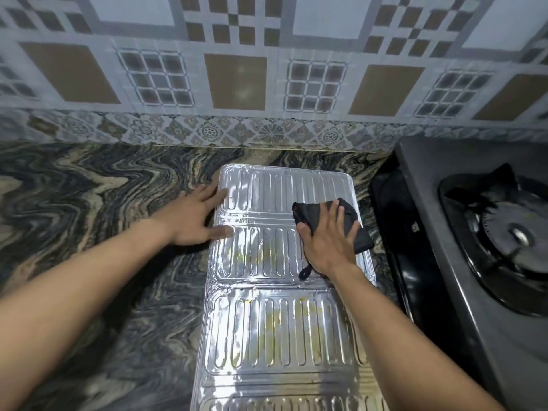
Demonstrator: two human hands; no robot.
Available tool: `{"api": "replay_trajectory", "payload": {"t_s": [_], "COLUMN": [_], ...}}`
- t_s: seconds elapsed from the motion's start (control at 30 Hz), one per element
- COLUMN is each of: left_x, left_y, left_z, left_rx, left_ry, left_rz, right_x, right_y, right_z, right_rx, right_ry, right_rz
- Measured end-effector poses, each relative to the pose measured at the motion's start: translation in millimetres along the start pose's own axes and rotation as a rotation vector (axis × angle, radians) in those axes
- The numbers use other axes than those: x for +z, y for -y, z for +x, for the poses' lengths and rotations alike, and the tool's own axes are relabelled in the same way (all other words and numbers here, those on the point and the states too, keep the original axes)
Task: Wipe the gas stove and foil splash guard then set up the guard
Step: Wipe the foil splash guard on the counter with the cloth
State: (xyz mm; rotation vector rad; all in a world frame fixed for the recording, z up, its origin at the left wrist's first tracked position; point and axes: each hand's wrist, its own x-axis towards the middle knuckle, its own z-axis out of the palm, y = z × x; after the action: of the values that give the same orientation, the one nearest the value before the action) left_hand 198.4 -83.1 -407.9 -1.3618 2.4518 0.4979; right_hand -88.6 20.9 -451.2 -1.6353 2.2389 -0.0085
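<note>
A ribbed silver foil splash guard lies flat on the marbled countertop, running from near the wall toward me. Yellowish stains show on its middle and near panels. My left hand rests flat on the guard's far left edge, fingers spread. My right hand presses a dark cloth onto the guard's far right part, fingers straight over the cloth. The gas stove stands at the right, with a black burner and pan support in view.
The dark swirled stone countertop spreads to the left of the guard. A patterned tiled wall rises behind. A narrow dark gap lies between the guard and the stove's left side.
</note>
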Motion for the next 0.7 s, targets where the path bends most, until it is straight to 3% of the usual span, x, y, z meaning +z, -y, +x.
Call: {"api": "replay_trajectory", "payload": {"t_s": [0.3, 0.5, 0.7], "left_x": [21.5, 23.5, 22.8], "left_y": [-5.3, -4.6, -6.1], "left_z": [-32.1, -32.3, -31.2], "left_rx": [-0.047, -0.058, -0.068], "left_ry": [0.198, 0.203, 0.206], "left_rz": [0.076, 0.049, 0.027], "right_x": [-1.4, 13.0, 21.4], "right_y": [14.2, 62.8, 91.4], "right_z": [-5.7, -9.1, -22.2], "right_rx": [0.057, -0.239, -0.53], "right_ry": [0.071, 0.046, 0.131], "right_rz": [-0.018, -0.083, -0.211]}}
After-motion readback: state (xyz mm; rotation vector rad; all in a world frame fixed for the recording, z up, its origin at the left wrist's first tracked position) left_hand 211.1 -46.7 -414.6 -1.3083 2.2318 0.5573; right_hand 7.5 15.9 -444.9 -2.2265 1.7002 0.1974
